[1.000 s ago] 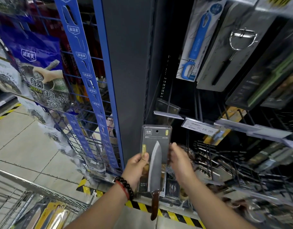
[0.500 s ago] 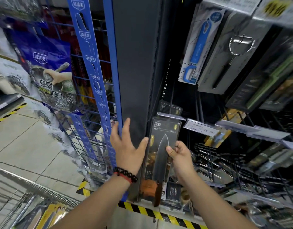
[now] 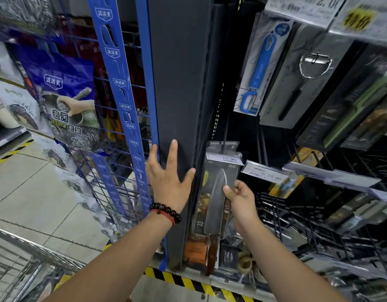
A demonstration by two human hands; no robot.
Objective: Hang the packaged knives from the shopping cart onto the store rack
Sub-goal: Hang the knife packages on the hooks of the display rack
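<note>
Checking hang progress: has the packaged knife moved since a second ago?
Yes. The packaged knife has gone up and back toward the rack; its top now sits behind the 13.90 price tag. Only the right hand holds it.

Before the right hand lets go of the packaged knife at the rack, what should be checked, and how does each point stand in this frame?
1. Right hand has a grip on the packaged knife: ok, thumb on the front of its right edge.
2. Left hand is off the package: ok, open and spread against the dark upright panel.
3. Package top has reached the hook: ok, it sits behind the 13.90 price tag.
4. Hang hole is threaded on the hook: cannot tell, the tag and blur hide it.
5. Package hangs straight: not ok, it leans with the handle end lower left.
6. More knives wait in the shopping cart: cannot tell, only its wire corner shows.
</note>
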